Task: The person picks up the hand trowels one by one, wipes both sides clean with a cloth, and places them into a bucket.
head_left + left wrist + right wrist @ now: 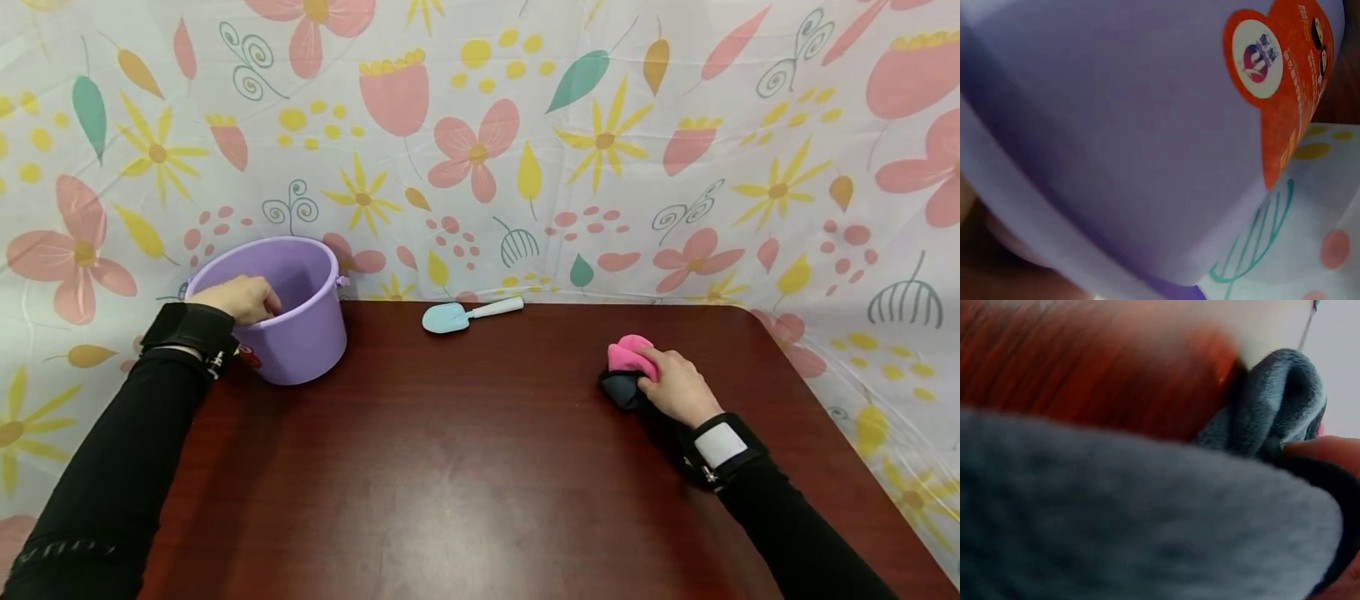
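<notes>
A purple bucket (303,346) stands at the back left of the table, with a red sticker on its side. Over its near left rim my left hand (238,298) is hooked, gripping it with the fingers curled down inside. The left wrist view is filled by the bucket's outer wall (1147,125), with part of the hand beyond the rim. On the right side, my right hand (681,387) pinches a soft pink and dark grey fabric piece (633,357) low over the table. Close up in the right wrist view, its grey plush cloth (1272,400) is folded and bunched by the fingertips.
A light blue toy shovel (450,317) with a whitish handle lies at the back middle of the dark wooden table (450,467). Behind the table hangs a flowered white curtain (480,225), which also runs down the right side.
</notes>
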`<state>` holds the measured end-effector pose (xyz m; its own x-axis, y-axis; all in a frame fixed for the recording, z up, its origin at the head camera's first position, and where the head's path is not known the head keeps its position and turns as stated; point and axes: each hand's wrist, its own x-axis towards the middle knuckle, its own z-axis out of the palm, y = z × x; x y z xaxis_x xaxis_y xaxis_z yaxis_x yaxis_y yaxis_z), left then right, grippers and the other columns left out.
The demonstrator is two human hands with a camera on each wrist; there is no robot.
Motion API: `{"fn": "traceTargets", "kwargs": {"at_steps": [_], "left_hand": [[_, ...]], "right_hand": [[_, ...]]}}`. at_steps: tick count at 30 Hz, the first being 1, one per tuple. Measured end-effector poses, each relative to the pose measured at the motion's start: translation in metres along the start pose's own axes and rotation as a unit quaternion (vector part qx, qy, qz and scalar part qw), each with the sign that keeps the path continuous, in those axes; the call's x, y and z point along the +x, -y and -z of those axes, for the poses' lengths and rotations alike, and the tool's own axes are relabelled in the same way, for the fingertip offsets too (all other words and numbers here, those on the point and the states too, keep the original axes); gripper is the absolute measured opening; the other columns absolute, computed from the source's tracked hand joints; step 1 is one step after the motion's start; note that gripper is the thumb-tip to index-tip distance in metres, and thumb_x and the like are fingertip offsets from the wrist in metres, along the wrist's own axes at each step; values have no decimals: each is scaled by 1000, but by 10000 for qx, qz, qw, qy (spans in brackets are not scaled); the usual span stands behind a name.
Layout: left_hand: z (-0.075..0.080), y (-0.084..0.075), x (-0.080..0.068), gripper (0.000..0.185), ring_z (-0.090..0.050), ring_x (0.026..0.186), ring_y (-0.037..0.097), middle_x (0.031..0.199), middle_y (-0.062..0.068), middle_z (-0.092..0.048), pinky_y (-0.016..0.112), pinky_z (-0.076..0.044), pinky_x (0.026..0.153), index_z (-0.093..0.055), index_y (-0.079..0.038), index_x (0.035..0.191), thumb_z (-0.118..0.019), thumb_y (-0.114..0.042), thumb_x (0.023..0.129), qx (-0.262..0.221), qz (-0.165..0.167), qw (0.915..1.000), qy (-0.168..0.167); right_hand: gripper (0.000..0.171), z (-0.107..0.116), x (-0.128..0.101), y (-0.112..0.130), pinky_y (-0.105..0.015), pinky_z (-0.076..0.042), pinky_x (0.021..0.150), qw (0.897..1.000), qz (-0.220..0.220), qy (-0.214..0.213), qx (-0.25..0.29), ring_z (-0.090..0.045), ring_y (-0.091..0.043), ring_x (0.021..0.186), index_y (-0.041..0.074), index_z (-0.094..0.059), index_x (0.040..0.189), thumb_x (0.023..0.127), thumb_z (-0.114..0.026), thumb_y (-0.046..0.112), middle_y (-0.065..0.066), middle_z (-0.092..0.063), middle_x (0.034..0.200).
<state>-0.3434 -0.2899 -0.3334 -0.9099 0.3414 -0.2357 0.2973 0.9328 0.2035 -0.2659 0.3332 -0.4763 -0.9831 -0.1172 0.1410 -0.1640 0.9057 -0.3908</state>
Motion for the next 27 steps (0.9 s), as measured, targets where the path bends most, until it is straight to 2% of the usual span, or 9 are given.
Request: {"fn": "traceTargets", "kwargs": {"at_steps": [7,9,12,16,20,23,27], "left_hand": [[0,1,7,25,-59,86,31,91,15,-69,41,-46,72,-77,-7,97,-62,-1,78,148,174,9995,218],[-1,3,8,23,-59,85,30,91,14,-69,42,-46,72,-77,-8,96,-63,-2,79,189,173,9994,227],[-3,7,8,22,-58,86,31,92,15,-69,42,-45,73,-77,-7,97,-62,-4,81,171,10,9998,107],[-4,7,6,21,-60,91,32,97,16,-69,43,-45,78,-76,-3,102,-62,-11,89,15,-171,9995,-278],[-3,-1,2,26,-67,91,32,102,19,-70,50,-45,85,-71,2,110,-59,-15,95,-260,-241,9964,-765],[0,-11,-5,26,-68,89,32,105,20,-69,53,-44,89,-69,3,113,-57,-13,97,-306,-311,9907,-1289],[6,-27,-15,24,-62,99,35,107,20,-68,53,-43,92,-70,2,111,-57,-12,97,-201,-535,9791,-1953]], "right_hand": [[56,-4,-3,3,-70,-42,77,9975,-422,515,-220,-50,-51,109,3,-46,141,89,-61,16,-32,-49,126],[57,-4,-4,4,-70,-42,77,9974,-424,547,-202,-49,-51,111,4,-44,142,90,-61,17,-32,-48,127],[57,-4,-5,4,-66,-44,75,9980,-345,515,-129,-51,-49,105,4,-45,142,90,-64,20,-31,-49,125],[64,0,-9,5,-61,-45,75,9980,-292,553,53,-51,-48,100,3,-42,143,91,-69,28,-33,-48,123],[75,8,-17,8,-65,-45,79,9978,-346,534,181,-45,-53,107,2,-37,147,90,-70,38,-36,-41,129],[77,18,-21,12,-69,-42,83,9987,-270,385,199,-40,-55,113,2,-37,147,90,-69,42,-35,-38,133],[76,34,-22,18,-71,-36,89,9996,-120,205,164,-36,-55,119,-1,-39,144,91,-68,44,-35,-38,135]]}}
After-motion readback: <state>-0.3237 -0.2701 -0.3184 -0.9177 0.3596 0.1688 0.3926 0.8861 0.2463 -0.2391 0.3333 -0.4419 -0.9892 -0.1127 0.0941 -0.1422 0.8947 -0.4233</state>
